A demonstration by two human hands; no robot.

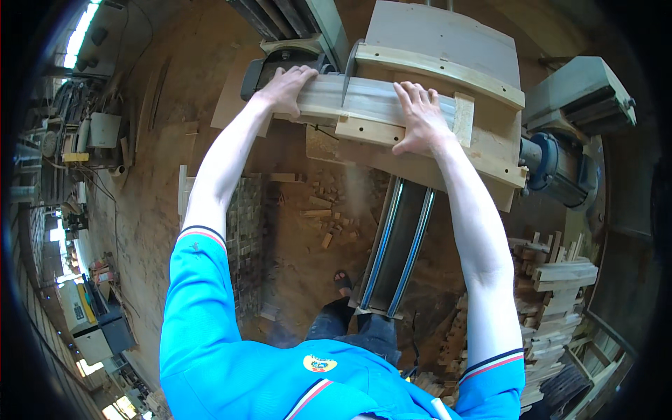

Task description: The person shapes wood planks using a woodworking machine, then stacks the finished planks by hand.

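Left hand (285, 87) and right hand (418, 117) press flat on the plank (371, 101) — steadying it on the sled (448, 77) against the blade (348, 73).

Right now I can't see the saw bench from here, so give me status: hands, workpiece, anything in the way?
Left hand and right hand flat on the wooden plank. Plank lies across the wooden sled. Saw blade stands at the plank between both hands.

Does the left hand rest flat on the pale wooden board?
Yes, the left hand lies palm down on the left end of the pale wooden board, while the right hand presses it further right.
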